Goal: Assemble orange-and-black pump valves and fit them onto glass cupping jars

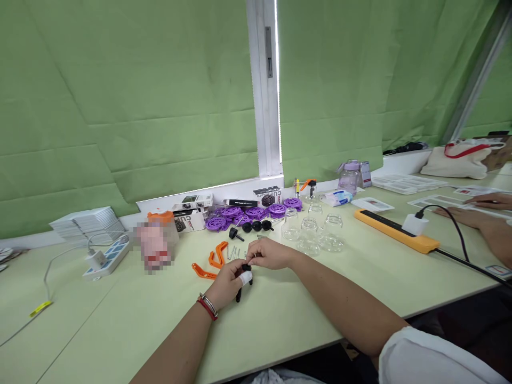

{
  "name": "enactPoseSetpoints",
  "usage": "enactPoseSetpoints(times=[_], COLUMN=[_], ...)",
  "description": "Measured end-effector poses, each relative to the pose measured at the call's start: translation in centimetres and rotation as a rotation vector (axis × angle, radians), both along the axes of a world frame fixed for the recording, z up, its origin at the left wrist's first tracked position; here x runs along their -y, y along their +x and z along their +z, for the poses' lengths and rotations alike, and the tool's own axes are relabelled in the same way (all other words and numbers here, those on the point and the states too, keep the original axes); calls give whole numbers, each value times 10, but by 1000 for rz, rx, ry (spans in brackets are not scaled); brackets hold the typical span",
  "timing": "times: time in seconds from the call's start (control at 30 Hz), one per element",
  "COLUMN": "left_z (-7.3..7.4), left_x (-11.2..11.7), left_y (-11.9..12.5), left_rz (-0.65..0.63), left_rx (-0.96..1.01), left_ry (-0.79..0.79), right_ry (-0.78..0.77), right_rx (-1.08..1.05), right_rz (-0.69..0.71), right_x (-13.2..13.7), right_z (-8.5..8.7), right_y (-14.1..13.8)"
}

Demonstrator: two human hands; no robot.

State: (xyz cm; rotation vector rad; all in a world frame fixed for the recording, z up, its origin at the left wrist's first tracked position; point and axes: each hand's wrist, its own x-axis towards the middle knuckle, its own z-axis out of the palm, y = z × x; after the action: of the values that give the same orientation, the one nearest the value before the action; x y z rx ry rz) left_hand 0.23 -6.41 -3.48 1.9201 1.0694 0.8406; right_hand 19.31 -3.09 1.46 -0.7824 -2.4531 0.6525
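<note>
My left hand point(230, 281), with a white bandage on one finger and bracelets at the wrist, is closed around a small black part point(242, 288) that sticks out below the fingers. My right hand point(269, 254) pinches at the top of that same black part, its fingers pressed together. Just beyond the hands lie orange plastic levers point(211, 262) and thin metal pins point(232, 252) on the pale green table point(120, 320). Further back sit black knobs point(256, 226), purple discs point(248, 213) and clear glass jars point(310, 232).
Product boxes point(192, 210) line the window ledge. A white power strip point(106, 257) lies at the left, a yellow one point(394, 230) with a black cable at the right. Another person's hands point(486, 213) rest at the far right. A stack of white cards point(86, 221) sits at the back left.
</note>
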Motion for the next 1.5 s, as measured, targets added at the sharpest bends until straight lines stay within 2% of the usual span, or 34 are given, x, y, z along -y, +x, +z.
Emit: enactPoseSetpoints(times=[0.17,0.23,0.3,0.4,0.57,0.7,1.0,1.23,1.33,1.43,1.5], left_z=[-2,-1,-1,-1,-1,0,1,1,1,1,0], left_x=[0,-1,-1,-1,-1,-1,0,0,1,1,1], left_y=[0,0,0,0,-1,0,0,-1,-1,0,0], left_rz=[-12,-5,7,15,-1,-6,-12,-8,-13,-12,-7], left_rx=[7,-3,-15,-28,-27,-29,-21,-30,-26,-29,-28], left_ry=[0,-3,-2,-1,-6,-9,-12,-9,2,-7,-6], right_ry=[-32,-18,21,38,-15,-42,-62,-43,-61,-184,-258], right_rx=[-20,-85,-138,3,141,190,204,92,-57,-312,-388], right_rz=[-14,-159,-403,-691,-770,-798,-816,-777,-650,-417,-278], right_x=[-6,-15,-26,-43,-61,-69,-72,-60,-49,-35,-25], right_z=[-1,-5,-10,-23,-44,-54,-58,-45,-34,-22,-16], right_y=[2,7,15,29,37,33,35,35,35,30,24])
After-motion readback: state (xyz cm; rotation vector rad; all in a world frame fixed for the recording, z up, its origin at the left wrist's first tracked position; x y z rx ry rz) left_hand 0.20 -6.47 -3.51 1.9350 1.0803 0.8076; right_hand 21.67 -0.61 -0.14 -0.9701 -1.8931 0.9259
